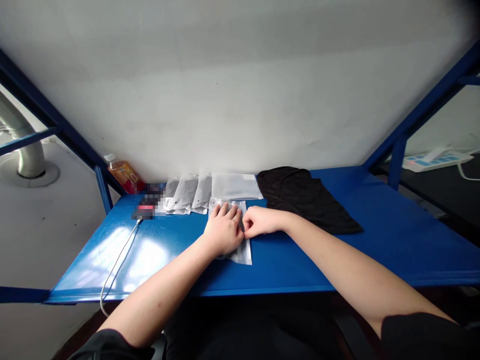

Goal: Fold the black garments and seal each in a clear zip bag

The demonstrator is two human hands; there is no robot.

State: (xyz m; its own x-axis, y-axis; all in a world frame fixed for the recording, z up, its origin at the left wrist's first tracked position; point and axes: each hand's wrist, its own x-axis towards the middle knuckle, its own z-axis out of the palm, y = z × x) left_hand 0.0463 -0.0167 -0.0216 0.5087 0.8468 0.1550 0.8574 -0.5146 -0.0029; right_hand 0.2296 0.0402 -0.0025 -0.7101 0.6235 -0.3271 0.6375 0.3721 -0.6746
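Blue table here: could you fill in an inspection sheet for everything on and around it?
Surface: blue table, glossy.
Job's things: clear plastic bag lying flat; frosted bags fanned behind it.
Clutter: black garment; drink bottle; a blurred item.
Grips: left hand flat on the bag; right hand pinching its edge.
Cables: white cable trailing off the front edge.
Surroundings: white wall; blue frame; power strip.

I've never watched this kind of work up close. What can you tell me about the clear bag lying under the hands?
The clear bag looks like thin, glossy plastic, flat and rectangular, with something grey inside. It lies lengthwise on the blue table, just in front of a row of similar frosted bags. The left hand presses flat on it, covering most of it, while the right hand pinches its right edge. Its near corner sticks out below.
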